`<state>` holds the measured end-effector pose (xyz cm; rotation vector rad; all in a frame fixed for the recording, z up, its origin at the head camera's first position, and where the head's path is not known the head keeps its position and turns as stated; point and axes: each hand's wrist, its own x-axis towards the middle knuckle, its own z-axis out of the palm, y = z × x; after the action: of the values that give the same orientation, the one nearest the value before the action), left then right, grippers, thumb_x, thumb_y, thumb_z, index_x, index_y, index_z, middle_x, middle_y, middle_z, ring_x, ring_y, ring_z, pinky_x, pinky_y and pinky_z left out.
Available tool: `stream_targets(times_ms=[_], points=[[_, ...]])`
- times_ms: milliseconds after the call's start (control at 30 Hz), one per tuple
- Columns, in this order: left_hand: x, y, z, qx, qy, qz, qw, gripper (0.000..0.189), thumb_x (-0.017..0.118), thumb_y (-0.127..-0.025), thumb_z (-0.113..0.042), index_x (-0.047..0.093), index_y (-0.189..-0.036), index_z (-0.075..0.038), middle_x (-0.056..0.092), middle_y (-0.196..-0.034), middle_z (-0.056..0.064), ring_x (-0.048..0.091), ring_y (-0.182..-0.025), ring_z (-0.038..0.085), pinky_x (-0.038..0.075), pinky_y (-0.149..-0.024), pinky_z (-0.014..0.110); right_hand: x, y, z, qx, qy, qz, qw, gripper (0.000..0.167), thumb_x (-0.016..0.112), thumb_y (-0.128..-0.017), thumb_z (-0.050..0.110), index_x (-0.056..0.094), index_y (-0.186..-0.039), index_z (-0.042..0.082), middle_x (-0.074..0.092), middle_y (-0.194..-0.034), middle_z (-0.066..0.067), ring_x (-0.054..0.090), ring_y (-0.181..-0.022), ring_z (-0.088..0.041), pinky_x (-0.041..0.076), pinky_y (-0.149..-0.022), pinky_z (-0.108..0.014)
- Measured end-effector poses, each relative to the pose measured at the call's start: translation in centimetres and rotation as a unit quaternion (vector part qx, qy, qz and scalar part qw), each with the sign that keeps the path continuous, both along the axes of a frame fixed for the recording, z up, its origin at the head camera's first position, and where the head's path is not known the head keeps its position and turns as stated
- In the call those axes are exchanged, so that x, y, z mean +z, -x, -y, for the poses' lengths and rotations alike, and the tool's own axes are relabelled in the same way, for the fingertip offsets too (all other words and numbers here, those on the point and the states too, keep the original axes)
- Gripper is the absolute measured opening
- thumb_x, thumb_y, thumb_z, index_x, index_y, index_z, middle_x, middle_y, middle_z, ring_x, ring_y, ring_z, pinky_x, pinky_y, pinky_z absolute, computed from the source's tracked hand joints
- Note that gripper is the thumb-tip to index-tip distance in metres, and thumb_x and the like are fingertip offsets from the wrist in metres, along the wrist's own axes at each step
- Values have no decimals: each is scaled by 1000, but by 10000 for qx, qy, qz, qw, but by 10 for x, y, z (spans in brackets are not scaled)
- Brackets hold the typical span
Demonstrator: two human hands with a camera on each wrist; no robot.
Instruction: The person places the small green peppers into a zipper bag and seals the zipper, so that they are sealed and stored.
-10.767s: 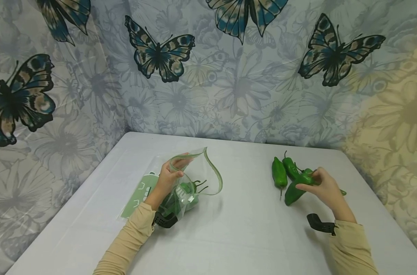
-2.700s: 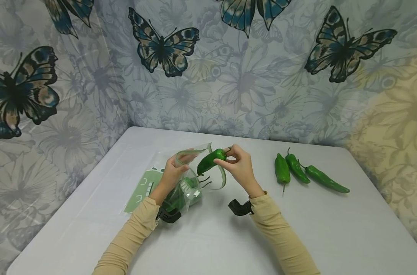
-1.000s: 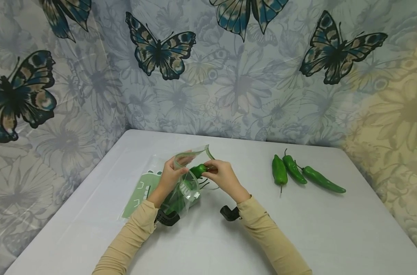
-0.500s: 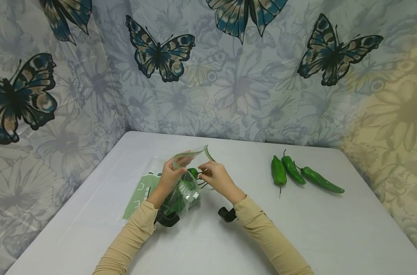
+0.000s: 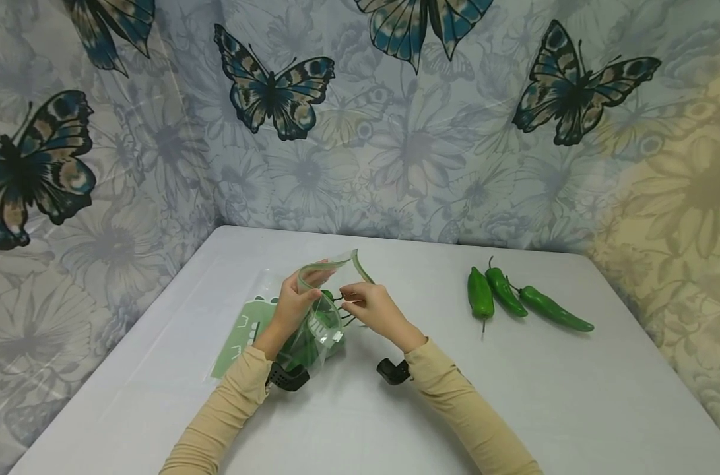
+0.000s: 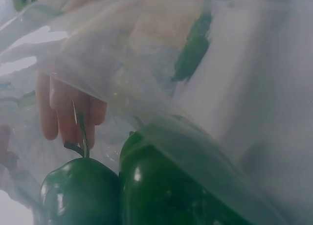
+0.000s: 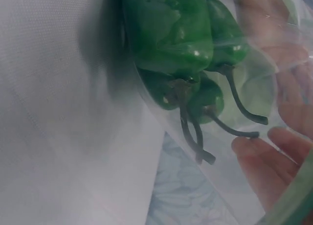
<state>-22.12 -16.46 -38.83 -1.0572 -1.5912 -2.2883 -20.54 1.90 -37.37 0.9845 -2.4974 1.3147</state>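
My left hand [image 5: 294, 300] grips the rim of a clear zip bag [image 5: 360, 264], thumb on one side and fingers on the other, keeping its mouth spread. Green peppers [image 7: 168, 34] lie inside, their dark stems pointing out toward the opening. My right hand [image 5: 371, 307] is at the mouth of the bag, thumb and forefinger parted. In the right wrist view its fingertips [image 7: 243, 146] are close to one stem tip; whether they touch cannot be told. The left wrist view shows two peppers [image 6: 80, 191] through the blurry plastic.
Three loose green peppers, one short [image 5: 481, 293], one in the middle [image 5: 505, 292] and one long [image 5: 556, 309], lie on the right of the white table [image 5: 443, 409]. A flat clear pouch with a green printed panel [image 5: 236, 346] lies left of the bag.
My right hand took a pepper from the right-hand group and carried it left into the bag. That pepper has slid deeper, and the fingers have loosened from it. The left hand stays on the rim.
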Motion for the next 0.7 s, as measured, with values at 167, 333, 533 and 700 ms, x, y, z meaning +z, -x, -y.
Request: stream_targets(times_ms=[167,333,533,700], points=[[1,0,-1,-79,-103,19,9999,57,69,-74,-36,53,-120,-7,59,-113,2,50,-110,17,31,-99,35,4,-2,-9,221,140,-29,9997,24,60,-84,-2,59,-107,-8,60,-103,-19,60,-92,-26,48,-76,-21],[2,1,-1,-75,-73,11,9999,60,69,-74,-36,52,-121,-3,58,-115,3,51,-110,18,31,-99,34,7,-2,-28,265,593,153,9978,21,61,-84,-1,61,-104,-7,61,-100,-18,61,-90,-23,48,-76,-24],[1,2,-1,-71,-127,63,9999,64,70,-72,-36,51,-121,1,59,-113,3,52,-108,18,31,-99,35,21,-12,-52,158,1329,445,9900,26,59,-84,-5,56,-109,-12,57,-105,-25,57,-95,-34,48,-78,-30],[0,2,1,18,53,71,10000,65,70,-71,-38,51,-121,-1,60,-112,1,52,-108,17,31,-98,33,28,-17,-76,11,1725,-226,9848,32,57,-79,-17,51,-111,-18,53,-107,-32,52,-99,-40,48,-79,-31]])
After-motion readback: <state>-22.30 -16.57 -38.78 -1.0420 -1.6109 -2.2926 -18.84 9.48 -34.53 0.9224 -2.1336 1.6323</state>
